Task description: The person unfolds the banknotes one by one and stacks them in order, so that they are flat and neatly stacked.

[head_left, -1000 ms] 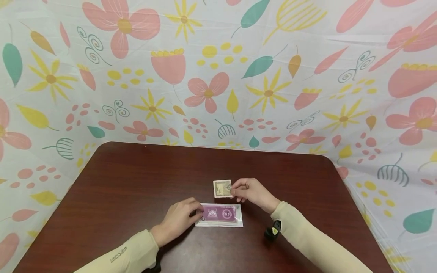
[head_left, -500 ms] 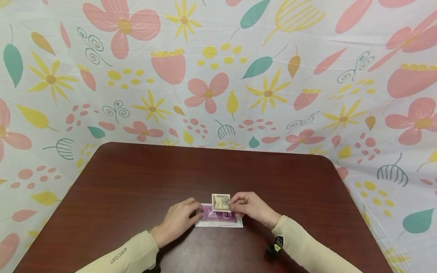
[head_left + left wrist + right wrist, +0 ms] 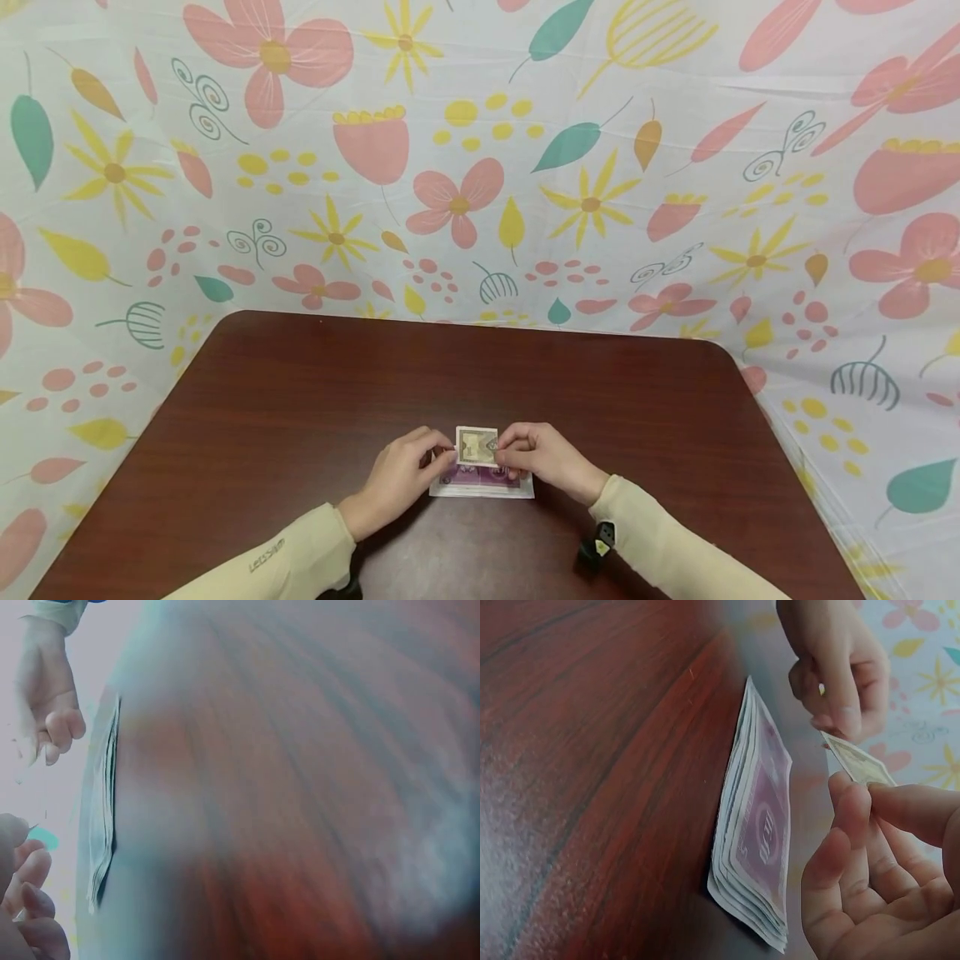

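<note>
My right hand [image 3: 551,457] pinches the right side of a small yellow printed paper [image 3: 476,446] with a pale border, thumb against the fingers. At the left edge of that paper, my left hand [image 3: 401,471] grips with thumb and fingertips. In the right wrist view the yellow paper [image 3: 859,761] tilts between both hands. Below it on the table lies a stack of purple banknotes [image 3: 765,825] with fanned pale edges. Seen from the head, the yellow paper overlaps the upper part of this stack [image 3: 480,492]. The left wrist view shows the stack [image 3: 105,810] edge-on.
A dark reddish-brown table [image 3: 330,375] with rounded far corners carries the stack. Behind and beside it hangs a white cloth [image 3: 480,92] printed with flowers and leaves. A black wrist strap [image 3: 596,546] shows at the right sleeve.
The right hand has brought the yellow paper nearer, from beyond the stack to over it, then slightly left. The left hand has come off the stack's left end to the paper's edge.
</note>
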`<state>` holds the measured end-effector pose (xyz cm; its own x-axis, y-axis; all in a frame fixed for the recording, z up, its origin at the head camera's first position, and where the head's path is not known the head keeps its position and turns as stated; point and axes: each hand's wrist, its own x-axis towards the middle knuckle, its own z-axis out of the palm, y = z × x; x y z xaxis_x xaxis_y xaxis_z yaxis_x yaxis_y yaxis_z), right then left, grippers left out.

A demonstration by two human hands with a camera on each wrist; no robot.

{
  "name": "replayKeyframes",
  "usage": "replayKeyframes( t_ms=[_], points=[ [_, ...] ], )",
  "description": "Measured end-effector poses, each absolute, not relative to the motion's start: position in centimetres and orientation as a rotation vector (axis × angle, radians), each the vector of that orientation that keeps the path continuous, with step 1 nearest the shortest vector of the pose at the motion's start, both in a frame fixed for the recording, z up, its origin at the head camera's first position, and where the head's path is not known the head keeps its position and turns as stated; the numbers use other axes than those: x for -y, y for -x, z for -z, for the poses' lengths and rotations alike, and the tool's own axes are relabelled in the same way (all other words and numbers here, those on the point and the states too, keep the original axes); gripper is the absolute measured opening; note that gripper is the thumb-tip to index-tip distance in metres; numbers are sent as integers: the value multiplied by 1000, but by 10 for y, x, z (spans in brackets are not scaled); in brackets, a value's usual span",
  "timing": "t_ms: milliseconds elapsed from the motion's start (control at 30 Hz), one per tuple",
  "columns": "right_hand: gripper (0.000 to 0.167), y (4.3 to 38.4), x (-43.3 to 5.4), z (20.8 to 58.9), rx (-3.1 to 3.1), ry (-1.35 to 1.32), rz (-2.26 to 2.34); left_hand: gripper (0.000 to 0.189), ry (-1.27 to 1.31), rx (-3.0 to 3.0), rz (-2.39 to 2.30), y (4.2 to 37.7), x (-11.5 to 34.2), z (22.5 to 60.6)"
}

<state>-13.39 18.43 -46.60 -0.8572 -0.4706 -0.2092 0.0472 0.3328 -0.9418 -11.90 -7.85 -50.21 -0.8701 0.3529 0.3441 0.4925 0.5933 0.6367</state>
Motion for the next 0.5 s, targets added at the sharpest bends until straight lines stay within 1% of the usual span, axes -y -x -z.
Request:
replayKeyframes(
  t_ms=[133,333,400,500],
  points=[
    [14,132,-182,467,-2151,376,1555,7,695,2579,1198,120,75,504],
    [14,130,-180,465,-2162,354,1566,15,658,2542,1259,121,70,503],
    [14,129,-179,464,-2163,351,1569,14,638,2557,1290,121,69,501],
    [14,128,-177,463,-2158,351,1577,8,617,2574,1323,122,68,500]
  ],
)
